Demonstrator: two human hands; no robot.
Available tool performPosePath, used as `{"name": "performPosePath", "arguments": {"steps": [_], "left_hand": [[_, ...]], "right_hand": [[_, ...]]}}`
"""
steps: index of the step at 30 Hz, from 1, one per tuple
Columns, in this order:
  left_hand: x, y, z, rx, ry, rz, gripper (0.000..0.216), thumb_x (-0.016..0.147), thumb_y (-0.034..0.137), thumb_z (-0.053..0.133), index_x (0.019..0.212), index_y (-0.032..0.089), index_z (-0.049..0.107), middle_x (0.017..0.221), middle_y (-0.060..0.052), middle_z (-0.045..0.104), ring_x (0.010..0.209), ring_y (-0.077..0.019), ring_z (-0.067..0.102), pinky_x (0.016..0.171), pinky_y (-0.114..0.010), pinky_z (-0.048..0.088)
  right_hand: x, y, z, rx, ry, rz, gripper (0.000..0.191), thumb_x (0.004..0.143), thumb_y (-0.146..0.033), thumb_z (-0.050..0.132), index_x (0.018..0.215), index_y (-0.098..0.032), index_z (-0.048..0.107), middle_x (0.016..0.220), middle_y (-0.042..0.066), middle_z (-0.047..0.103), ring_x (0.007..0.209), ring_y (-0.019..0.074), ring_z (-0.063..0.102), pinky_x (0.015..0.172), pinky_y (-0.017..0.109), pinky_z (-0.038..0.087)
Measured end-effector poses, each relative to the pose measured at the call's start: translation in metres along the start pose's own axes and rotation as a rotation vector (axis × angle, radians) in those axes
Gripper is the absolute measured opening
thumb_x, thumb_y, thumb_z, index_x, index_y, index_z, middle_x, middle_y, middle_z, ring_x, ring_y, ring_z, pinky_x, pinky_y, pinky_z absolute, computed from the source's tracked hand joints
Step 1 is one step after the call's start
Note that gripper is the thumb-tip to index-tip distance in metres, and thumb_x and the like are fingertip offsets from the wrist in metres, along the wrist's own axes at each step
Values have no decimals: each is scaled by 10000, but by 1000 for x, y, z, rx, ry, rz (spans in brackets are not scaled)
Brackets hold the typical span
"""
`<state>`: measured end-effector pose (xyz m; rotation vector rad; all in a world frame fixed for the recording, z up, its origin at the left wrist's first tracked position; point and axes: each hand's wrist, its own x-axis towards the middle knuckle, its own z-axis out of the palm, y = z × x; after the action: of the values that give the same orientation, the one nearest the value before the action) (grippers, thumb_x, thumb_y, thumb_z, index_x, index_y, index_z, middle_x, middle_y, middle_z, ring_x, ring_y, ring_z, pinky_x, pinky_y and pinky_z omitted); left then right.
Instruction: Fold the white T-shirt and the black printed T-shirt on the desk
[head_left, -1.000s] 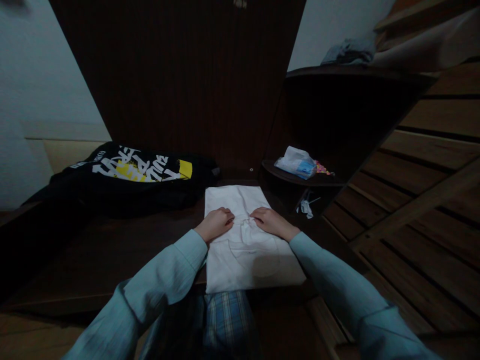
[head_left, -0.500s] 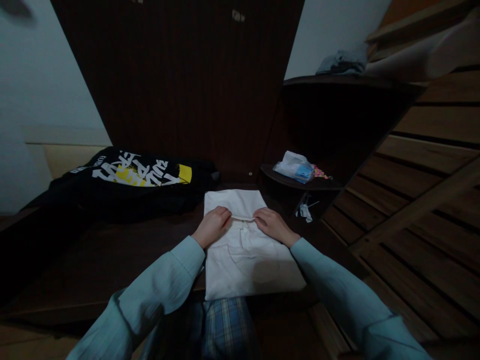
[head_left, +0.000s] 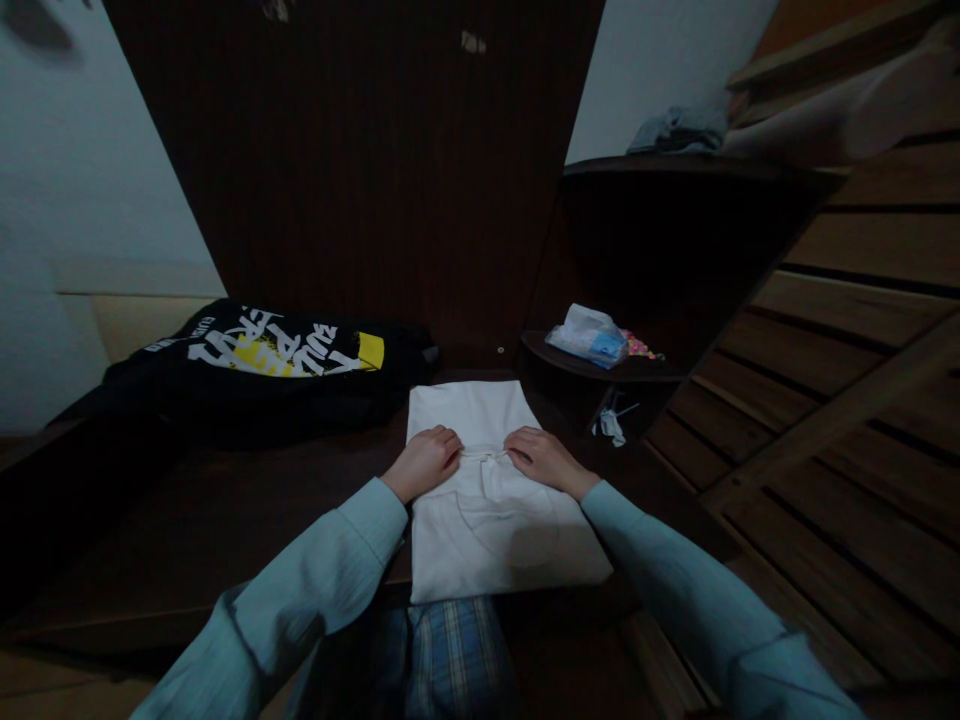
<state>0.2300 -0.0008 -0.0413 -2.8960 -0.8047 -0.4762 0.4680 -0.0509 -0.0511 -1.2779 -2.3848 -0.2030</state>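
Note:
A white T-shirt [head_left: 495,540] lies folded into a long rectangle on the dark wooden surface, its round neckline toward me. My left hand [head_left: 426,462] is on the shirt's left side, with fingers closed on a fold or edge of cloth that runs across the middle. On the right side, my right hand [head_left: 546,460] pinches the same fold. A short stretch of that edge shows between my fingertips. Past my hands, the far end of the shirt lies flat.
A black garment [head_left: 270,380] with white and yellow lettering lies at the left. On a corner shelf [head_left: 652,372] sits a tissue pack [head_left: 589,335]; crumpled paper [head_left: 610,425] is below it. Folded cloth [head_left: 679,130] rests on the upper shelf. Wooden slats [head_left: 817,400] stand at the right.
Both hands have come slightly toward me with the pinched fold, which now lies lower against the shirt. The rest of the shirt has stayed in place.

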Motion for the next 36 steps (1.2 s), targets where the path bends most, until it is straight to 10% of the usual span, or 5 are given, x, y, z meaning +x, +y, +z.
{"name": "performPosePath", "arguments": {"steps": [12, 27, 36], "left_hand": [[22, 19, 3, 6, -58, 9, 124, 815, 208, 445, 844, 158, 555, 840, -70, 588, 807, -190, 551, 693, -297, 430], [22, 22, 11, -98, -23, 21, 158, 856, 224, 436, 989, 184, 509, 883, -43, 550, 834, -170, 529, 714, -275, 426], [23, 16, 24, -90, 4, 112, 214, 883, 258, 394, 1011, 202, 556, 894, -54, 524, 853, -168, 496, 737, -273, 415]], "right_hand": [[31, -16, -13, -128, -248, -35, 118, 769, -186, 513, 757, -151, 625, 767, 77, 627, 744, 180, 577, 695, 283, 429], [22, -11, 7, 238, -83, 186, 152, 796, -292, 537, 759, -163, 607, 761, 44, 621, 748, 155, 569, 696, 275, 450], [-17, 45, -22, 568, 38, 477, 203, 718, -298, 565, 853, -159, 624, 865, 62, 649, 815, 178, 602, 744, 324, 472]]}}
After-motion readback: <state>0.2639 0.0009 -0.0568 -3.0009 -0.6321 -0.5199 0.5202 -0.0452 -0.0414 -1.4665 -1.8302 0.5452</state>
